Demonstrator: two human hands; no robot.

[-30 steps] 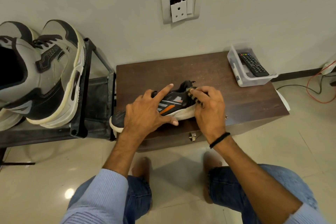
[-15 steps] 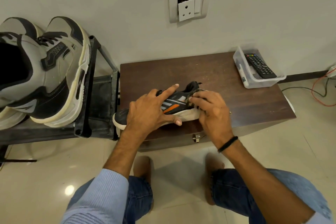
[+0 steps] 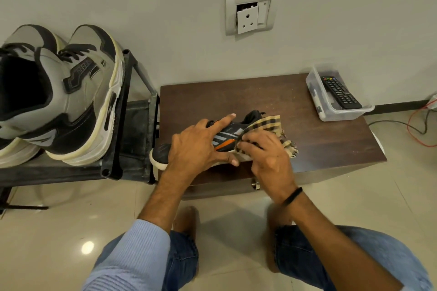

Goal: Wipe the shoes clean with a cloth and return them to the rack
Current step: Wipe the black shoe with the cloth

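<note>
A small black sneaker (image 3: 227, 136) with white side stripes and an orange flash sits near the front left corner of a low, dark brown wooden cabinet (image 3: 314, 142), its white-soled toe pointing left and jutting past the cabinet's edge toward a black metal shoe rack (image 3: 124, 123). A person crouched on the glossy beige floor tiles (image 3: 59, 231) works on it with both hands. The left hand (image 3: 195, 149) grips the middle of the shoe, thumb laid along the sole on the near side, index finger stretched out across the top. The right hand (image 3: 268, 157), a black band (image 3: 292, 196) at its wrist, curls its fingers round a checked tan-and-black cloth (image 3: 268, 125) and presses it against the heel end of the shoe; the cloth's fringed edge spills onto the cabinet top just beside the hand. On the rack, to the left, stands a pair of large grey-and-black high-top sneakers (image 3: 80, 101) with cream soles, toes toward the wall. At the cabinet's far right corner a clear plastic box (image 3: 318, 99) holds a black remote control (image 3: 340, 92). On the grey wall above is a white socket plate (image 3: 251, 13), its insert hanging askew. A red cable (image 3: 412, 131) and a dark one trail across the floor at right. Blue shirt sleeves and blue jeans fill the foreground.
</note>
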